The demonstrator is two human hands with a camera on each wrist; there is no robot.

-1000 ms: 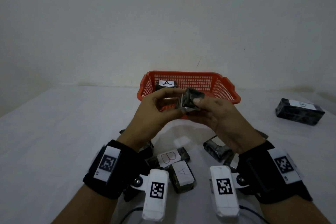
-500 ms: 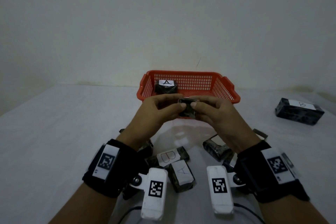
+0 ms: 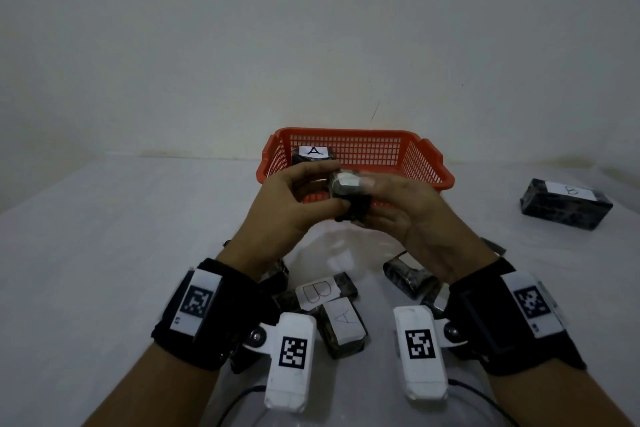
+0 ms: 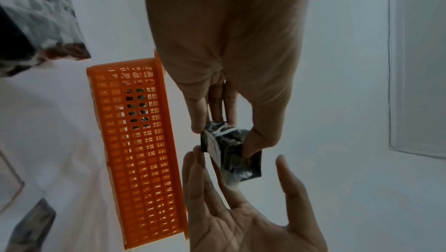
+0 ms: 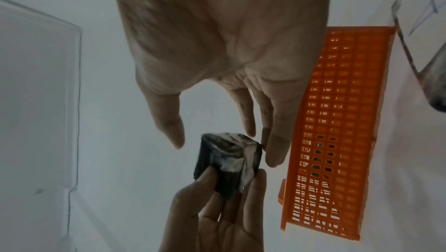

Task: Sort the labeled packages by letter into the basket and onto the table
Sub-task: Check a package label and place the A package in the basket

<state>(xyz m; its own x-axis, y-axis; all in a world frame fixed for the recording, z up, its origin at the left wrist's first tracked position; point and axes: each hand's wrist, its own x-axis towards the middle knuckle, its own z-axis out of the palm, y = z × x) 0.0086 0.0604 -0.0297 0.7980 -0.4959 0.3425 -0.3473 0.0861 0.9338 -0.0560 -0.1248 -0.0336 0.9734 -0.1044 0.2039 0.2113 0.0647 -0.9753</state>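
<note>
A dark wrapped package (image 3: 348, 196) is held in the air in front of the near rim of the orange basket (image 3: 431, 163), above the white table (image 3: 104, 253). It is pinched by the left hand (image 3: 294, 208), whose thumb and fingers are curled onto opposite sides of it. The right hand (image 3: 408, 218) is kept loose, fingers nearly straight and thumb spread wide, with its fingertips laid against the package and nothing gripped.

That pinch is only partly seen from the head, where the right fingertips are blurred across the package top. In the left wrist view the package (image 4: 229, 151) is shown clamped between thumb and fingers, with the open palm of the right hand (image 4: 253, 223) below it. In the right wrist view the package (image 5: 229, 162) is seen gripped from below by the left hand (image 5: 217, 218), the right hand's thumb standing apart from it.

The long axis is tilted, one crumpled pale end turned up toward the head camera. No letter can be read on it.

Inside the basket a package marked A (image 3: 311, 156) is stood at the left. Well apart on the right, a package marked B (image 3: 564, 203) is laid on the table. Beneath the wrists a loose cluster is seen: another B package (image 3: 322, 291), another A package (image 3: 343, 322), and an unread package (image 3: 405, 277).
</note>
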